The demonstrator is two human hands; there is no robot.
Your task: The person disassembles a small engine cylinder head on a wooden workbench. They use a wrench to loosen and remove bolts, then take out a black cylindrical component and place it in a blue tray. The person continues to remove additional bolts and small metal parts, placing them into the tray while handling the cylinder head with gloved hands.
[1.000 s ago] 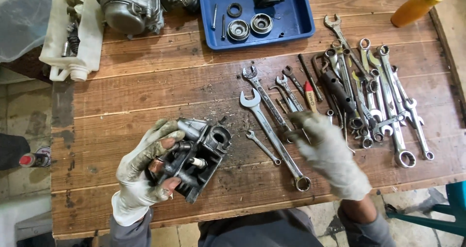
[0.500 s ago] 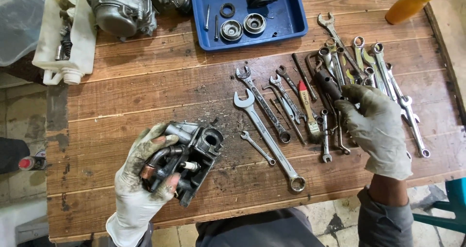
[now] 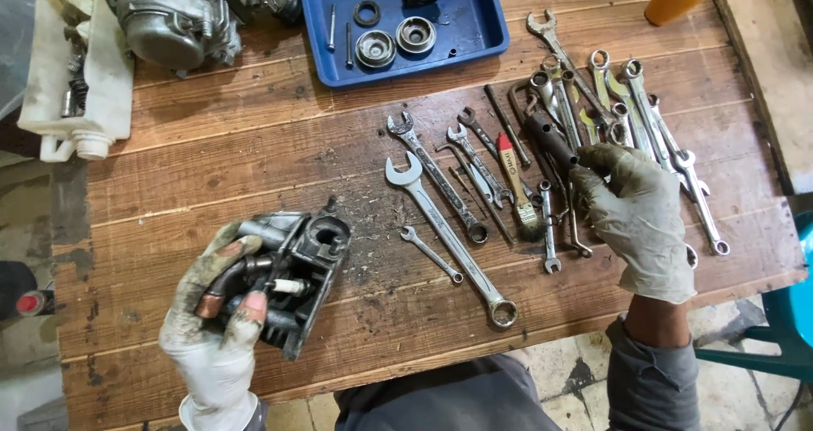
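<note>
Left hand (image 3: 222, 312), in a dirty glove, closed around a dark metal engine part (image 3: 292, 279) held just over the near-left tabletop (image 3: 254, 151), well left of the spanner row (image 3: 593, 143). Part looks cast: likely heavy for its size, rigid, greasy, so slippery; the blocky body seems a safer hold than the thin tube and stub on its face.

Right hand (image 3: 635, 215), gloved, lies on the spanner row, fingers curled at a dark socket-like tool (image 3: 549, 139); whether its grip has closed on it, cannot tell. Blue tray (image 3: 483, 37) beyond the row.
</note>
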